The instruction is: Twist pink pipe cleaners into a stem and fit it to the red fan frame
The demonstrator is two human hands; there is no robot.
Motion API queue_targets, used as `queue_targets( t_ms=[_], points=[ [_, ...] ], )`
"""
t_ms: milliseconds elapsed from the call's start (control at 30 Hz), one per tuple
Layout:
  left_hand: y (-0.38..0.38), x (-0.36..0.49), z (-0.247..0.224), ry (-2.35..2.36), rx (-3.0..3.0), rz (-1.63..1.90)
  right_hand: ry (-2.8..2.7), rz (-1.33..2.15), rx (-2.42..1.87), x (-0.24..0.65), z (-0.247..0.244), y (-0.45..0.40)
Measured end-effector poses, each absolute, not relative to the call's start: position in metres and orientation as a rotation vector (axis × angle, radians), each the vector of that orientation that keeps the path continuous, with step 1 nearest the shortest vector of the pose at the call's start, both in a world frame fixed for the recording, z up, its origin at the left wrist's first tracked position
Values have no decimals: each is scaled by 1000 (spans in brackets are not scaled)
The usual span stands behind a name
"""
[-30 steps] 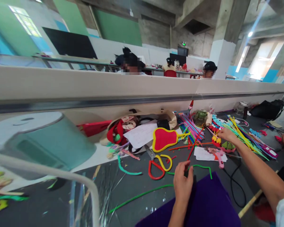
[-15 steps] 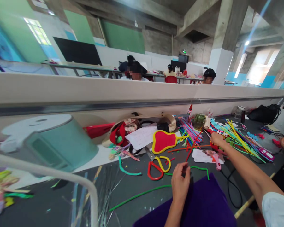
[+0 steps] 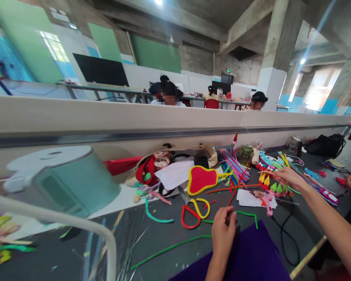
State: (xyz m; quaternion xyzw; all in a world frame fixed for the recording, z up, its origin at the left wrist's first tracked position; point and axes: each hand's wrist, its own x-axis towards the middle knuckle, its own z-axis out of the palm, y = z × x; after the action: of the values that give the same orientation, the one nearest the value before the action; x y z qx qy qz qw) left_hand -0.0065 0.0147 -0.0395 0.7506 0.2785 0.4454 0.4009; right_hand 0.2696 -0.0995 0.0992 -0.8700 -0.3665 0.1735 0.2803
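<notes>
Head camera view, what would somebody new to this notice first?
Probably the red, yellow-edged paddle-shaped piece, just below and right of the picture's centre, with red-and-yellow-handled scissors lying nearer the viewer. The large teal container at left also stands out by its size. So does the deep purple sheet at the bottom, by the left hand.

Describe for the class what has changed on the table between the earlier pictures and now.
Since half a second ago, the right hand has moved rightward, uncovering yellow points and more of the green points; whether it took or released anything is unclear. The left hand stays by the purple sheet; the scissors and pink glue gun lie as before.
</notes>
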Motion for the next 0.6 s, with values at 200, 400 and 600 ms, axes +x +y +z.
queue_targets(
  t_ms=[200, 400, 600],
  points=[
    [-7, -4, -28, 520, 1649, 1094, -914, 526, -1932, 152, 72, -151],
    [-7, -2, -27, 495, 1072, 741, -1520, 494, -1971, 77, 33, -110],
    [19, -8, -31, 700, 803, 848, -1497, 560, -1846, 118, 40, -22]
  ],
)
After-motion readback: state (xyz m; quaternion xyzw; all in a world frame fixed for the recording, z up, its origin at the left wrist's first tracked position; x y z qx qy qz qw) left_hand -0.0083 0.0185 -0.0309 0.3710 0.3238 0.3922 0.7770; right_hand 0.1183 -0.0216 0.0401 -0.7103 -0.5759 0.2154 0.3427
